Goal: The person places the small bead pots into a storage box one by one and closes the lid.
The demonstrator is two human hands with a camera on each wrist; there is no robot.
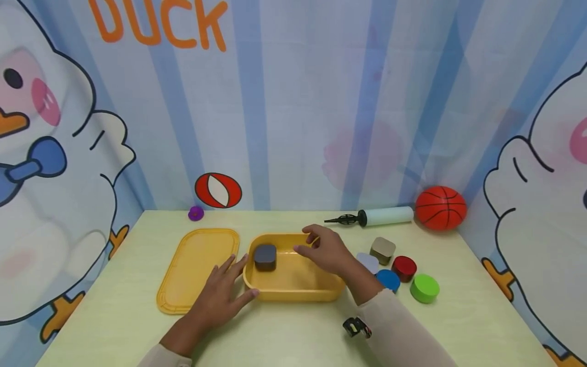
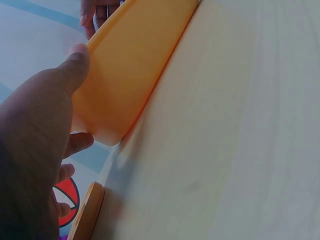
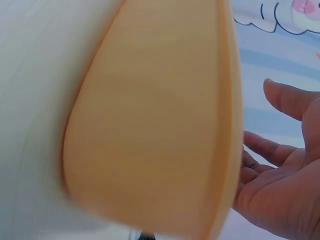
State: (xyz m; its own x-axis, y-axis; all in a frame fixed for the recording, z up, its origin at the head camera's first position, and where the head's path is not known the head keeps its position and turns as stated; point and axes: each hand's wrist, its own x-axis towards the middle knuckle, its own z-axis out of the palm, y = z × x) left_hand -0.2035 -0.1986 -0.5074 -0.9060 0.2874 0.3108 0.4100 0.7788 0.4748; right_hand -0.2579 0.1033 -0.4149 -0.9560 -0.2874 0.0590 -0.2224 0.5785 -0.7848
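Note:
A yellow rectangular container point(image 1: 298, 295) sits in the middle of the table, with a dark grey rounded block point(image 1: 265, 258) at its left end. My left hand point(image 1: 219, 293) touches the container's left end, its thumb point(image 2: 78, 56) at the rim and the other fingers spread. Over the container's right part hovers my right hand point(image 1: 327, 251), fingers loosely bent with nothing between them. In the right wrist view, that hand point(image 3: 285, 170) shows a gap between thumb and fingers beyond the container wall point(image 3: 150, 110).
Left of the container lies a flat yellow lid point(image 1: 197, 270). To the right stand a beige block point(image 1: 382, 250), a red piece point(image 1: 404, 268), a blue piece point(image 1: 388, 281), a green piece point(image 1: 424, 288) and a pale piece point(image 1: 368, 263). Behind are a hand pump point(image 1: 387, 216), red ball point(image 1: 441, 208) and purple object point(image 1: 195, 213).

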